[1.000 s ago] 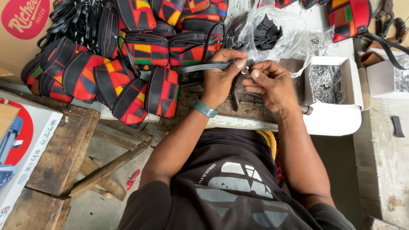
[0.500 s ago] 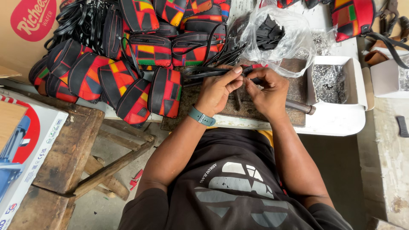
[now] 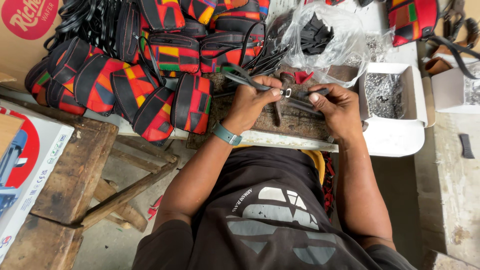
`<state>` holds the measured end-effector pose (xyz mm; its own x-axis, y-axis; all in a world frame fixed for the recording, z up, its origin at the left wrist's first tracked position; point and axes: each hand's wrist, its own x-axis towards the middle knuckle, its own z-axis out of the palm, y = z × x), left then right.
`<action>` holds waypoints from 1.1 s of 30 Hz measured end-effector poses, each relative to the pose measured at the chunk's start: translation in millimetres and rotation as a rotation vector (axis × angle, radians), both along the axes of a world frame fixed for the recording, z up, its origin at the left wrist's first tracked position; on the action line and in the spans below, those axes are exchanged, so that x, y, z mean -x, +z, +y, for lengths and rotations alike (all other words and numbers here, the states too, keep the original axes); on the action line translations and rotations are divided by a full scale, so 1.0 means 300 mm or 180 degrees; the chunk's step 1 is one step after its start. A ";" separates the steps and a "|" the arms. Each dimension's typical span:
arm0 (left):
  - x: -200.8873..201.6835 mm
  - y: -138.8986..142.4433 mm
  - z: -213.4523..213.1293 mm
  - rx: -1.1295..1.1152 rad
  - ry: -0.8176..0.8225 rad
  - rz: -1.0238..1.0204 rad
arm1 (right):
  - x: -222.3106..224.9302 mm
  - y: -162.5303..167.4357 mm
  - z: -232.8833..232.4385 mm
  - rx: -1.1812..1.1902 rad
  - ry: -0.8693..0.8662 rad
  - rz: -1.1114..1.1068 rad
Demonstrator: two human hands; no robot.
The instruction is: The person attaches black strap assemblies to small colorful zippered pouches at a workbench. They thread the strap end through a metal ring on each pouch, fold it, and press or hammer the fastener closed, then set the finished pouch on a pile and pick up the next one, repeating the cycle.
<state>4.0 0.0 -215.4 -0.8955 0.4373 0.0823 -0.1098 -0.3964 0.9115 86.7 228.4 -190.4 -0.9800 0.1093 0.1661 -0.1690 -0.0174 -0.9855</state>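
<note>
My left hand [image 3: 252, 102] pinches a black strap [image 3: 239, 79] with a small metal buckle [image 3: 288, 92] at its end, over a worn board [image 3: 300, 125]. My right hand [image 3: 337, 107] holds the other black strap end [image 3: 316, 92] beside the buckle. The two hands almost touch at the buckle. A green watch [image 3: 226, 134] sits on my left wrist. A hammer head [image 3: 287, 77] lies just beyond the hands, partly hidden.
Several red, black and multicoloured pouches [image 3: 150, 85] are piled at the left. A clear bag of black parts [image 3: 320, 35] lies behind. A white box of small metal pieces [image 3: 387, 100] stands at the right. A wooden stool [image 3: 75, 175] and a printed carton [image 3: 20, 165] stand lower left.
Both hands have shifted slightly on the board and moved a little apart, with the strap ends and buckle between them. The strap now points up and left from my left hand.
</note>
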 end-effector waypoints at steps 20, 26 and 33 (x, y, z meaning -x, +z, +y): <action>-0.080 0.075 0.037 0.0142 -0.0191 0.0209 | -0.048 0.017 -0.096 -0.0105 -0.0276 0.0246; -0.104 0.115 0.006 0.0525 -0.0244 0.1101 | -0.103 0.088 -0.126 -0.0454 -0.0517 0.0498; -0.131 0.153 -0.023 0.0406 -0.0461 0.1196 | -0.136 0.173 -0.150 -0.1369 -0.0631 0.0937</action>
<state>43.3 -7.0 -169.5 -0.7421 0.5844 0.3283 0.1932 -0.2826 0.9396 127.6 183.5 -138.4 -0.8531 0.1488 0.5001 -0.3973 0.4361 -0.8075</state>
